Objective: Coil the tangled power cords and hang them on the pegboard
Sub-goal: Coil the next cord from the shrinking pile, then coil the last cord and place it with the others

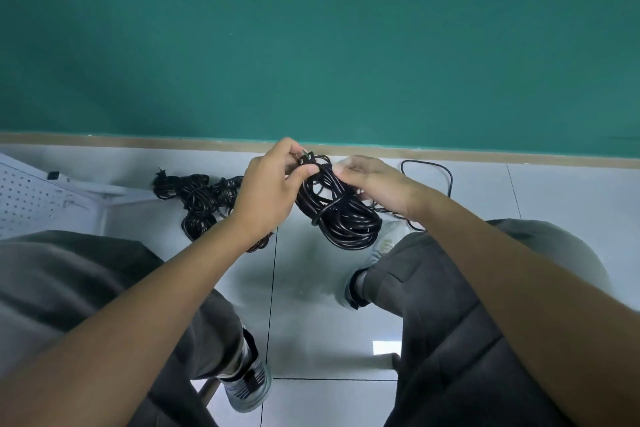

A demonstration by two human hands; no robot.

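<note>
Progress looks partial — the left hand (268,189) pinches the plug end and the right hand (375,184) grips one wrapped black cord bundle (341,218) between the knees, while more tangled cords (197,199) lie on the floor (329,322) beside the bare pegboard (27,198).

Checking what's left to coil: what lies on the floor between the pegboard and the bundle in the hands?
In the head view, a heap of tangled black cords lies on the floor between the pegboard and the held bundle.
</note>
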